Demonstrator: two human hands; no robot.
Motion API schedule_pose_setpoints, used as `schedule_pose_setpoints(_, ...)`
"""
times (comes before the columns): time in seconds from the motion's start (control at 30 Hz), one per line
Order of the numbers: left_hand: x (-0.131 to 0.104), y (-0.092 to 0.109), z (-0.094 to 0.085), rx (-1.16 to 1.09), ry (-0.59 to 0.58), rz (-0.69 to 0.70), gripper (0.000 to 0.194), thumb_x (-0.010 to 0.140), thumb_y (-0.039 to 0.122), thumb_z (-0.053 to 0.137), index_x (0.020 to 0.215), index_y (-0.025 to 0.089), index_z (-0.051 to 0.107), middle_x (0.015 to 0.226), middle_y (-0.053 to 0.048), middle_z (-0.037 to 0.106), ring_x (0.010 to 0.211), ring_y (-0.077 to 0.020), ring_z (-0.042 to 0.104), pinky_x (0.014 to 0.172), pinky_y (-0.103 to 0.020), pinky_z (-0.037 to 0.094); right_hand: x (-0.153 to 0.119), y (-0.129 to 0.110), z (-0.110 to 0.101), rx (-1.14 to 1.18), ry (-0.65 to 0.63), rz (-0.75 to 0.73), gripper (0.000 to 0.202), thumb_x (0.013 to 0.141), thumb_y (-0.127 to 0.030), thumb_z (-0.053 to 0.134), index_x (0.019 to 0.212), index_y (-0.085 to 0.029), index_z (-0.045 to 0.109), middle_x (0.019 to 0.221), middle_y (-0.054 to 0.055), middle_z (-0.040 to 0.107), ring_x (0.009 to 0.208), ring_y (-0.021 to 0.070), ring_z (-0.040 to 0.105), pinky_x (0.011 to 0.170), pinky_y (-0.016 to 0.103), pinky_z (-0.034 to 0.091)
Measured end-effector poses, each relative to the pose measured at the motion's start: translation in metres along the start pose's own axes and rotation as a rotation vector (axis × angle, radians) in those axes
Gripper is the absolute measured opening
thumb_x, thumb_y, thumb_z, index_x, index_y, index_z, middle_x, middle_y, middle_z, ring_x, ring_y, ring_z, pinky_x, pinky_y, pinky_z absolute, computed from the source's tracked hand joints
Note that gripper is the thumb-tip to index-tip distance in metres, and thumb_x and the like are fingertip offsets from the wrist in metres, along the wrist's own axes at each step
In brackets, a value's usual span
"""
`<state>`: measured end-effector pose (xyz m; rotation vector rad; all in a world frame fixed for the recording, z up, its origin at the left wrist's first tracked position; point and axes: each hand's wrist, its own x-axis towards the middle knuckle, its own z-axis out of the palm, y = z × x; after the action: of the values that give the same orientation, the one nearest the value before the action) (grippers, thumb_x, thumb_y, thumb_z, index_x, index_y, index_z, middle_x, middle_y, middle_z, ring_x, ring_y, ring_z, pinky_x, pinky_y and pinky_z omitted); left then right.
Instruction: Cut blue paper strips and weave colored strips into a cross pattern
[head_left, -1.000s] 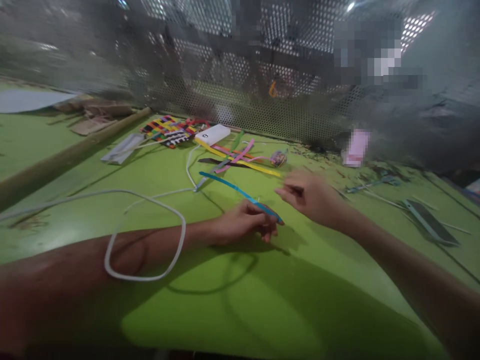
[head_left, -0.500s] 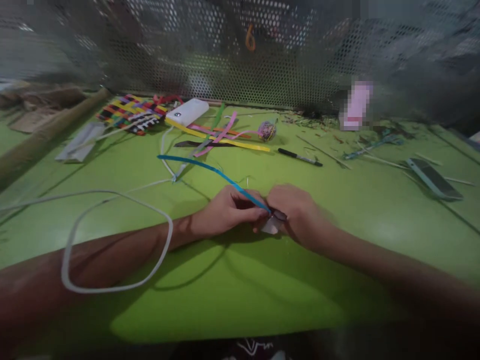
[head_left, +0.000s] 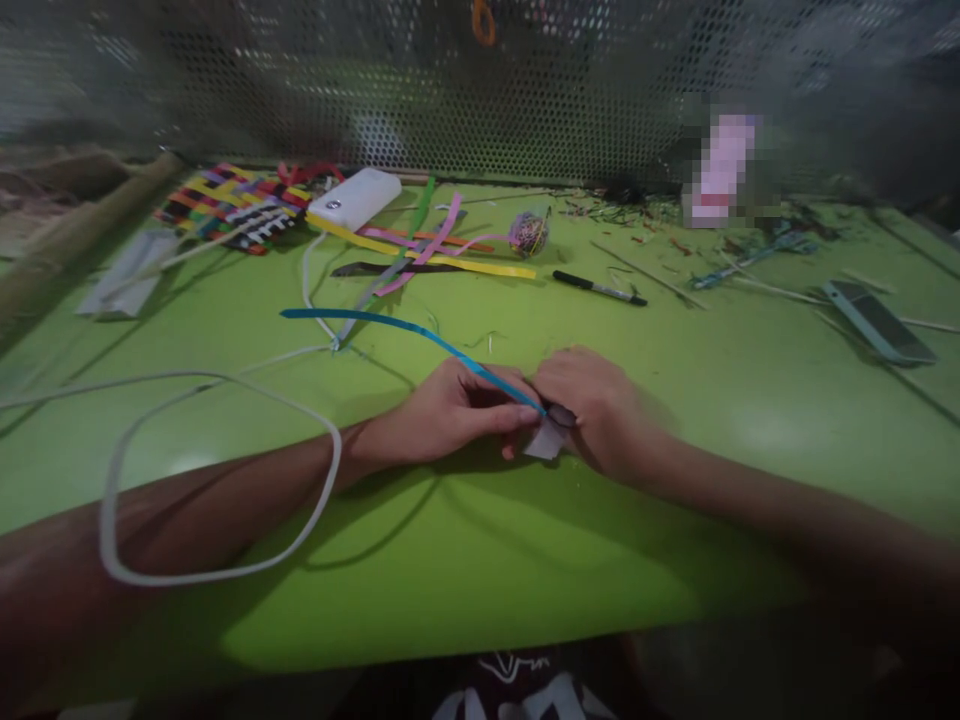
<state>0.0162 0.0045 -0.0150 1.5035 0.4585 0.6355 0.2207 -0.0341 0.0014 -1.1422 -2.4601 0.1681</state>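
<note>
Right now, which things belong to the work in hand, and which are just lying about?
In the work:
blue strip, in the left hand
white piece, between it and the right hand
dark piece, too unclear to name

Lying about, it seems:
pen
ball
white device
yellow strip, perhaps spare

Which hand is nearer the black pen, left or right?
Right. The right hand is on the near side of the black pen, almost straight below it in view; the left hand is farther off, nearer the wearer and to the pen's left.
</note>
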Motion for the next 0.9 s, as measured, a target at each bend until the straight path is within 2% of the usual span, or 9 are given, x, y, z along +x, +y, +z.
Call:
schedule_pose_setpoints(0.17, -0.0018, -0.0011, -0.0015, 0.045, -0.007, -0.004, 0.018, 0.091, 0.033, 0.073, 0.087, 0.016, 0.079, 0.078, -0.005, 0.070, 0.071, -0.0150, 0.064, 0.069, -0.026, 0.054, -0.0010, -0.0009, 0.0010, 0.009, 0.001, 0.016, 0.024, 0.092, -0.016, 0.048, 0.069, -0.021, 0.050, 0.064, 0.001, 0.054, 0.064, 0.0155, 0.041, 0.066, 0.032, 0.030)
schedule_pose_setpoints(0.43, -0.0036, 0.0013, 0.0018, 0.012, 0.025, -0.011, 0.011, 0.090, 0.024, 0.073, 0.086, 0.017, 0.080, 0.079, -0.004, 0.070, 0.069, -0.0141, 0.065, 0.067, -0.025, 0.054, -0.0010, -0.0030, 0.0030, 0.020, 0.021, 0.025, 0.025, 0.091, -0.016, 0.048, 0.067, -0.021, 0.045, 0.063, 0.000, 0.048, 0.062, 0.0144, 0.037, 0.064, 0.031, 0.028)
schedule_pose_setpoints(0.9, -0.0047, 0.0040, 0.0011, 0.074, 0.012, -0.012, 0.014, 0.092, 0.027, 0.072, 0.089, 0.017, 0.080, 0.079, -0.005, 0.071, 0.071, -0.0150, 0.066, 0.067, -0.025, 0.055, 0.0011, -0.0036, 0.0011, 0.042, 0.012, 0.013, 0.026, 0.093, -0.020, 0.044, 0.067, -0.022, 0.041, 0.064, 0.001, 0.047, 0.064, 0.0157, 0.038, 0.066, 0.033, 0.032)
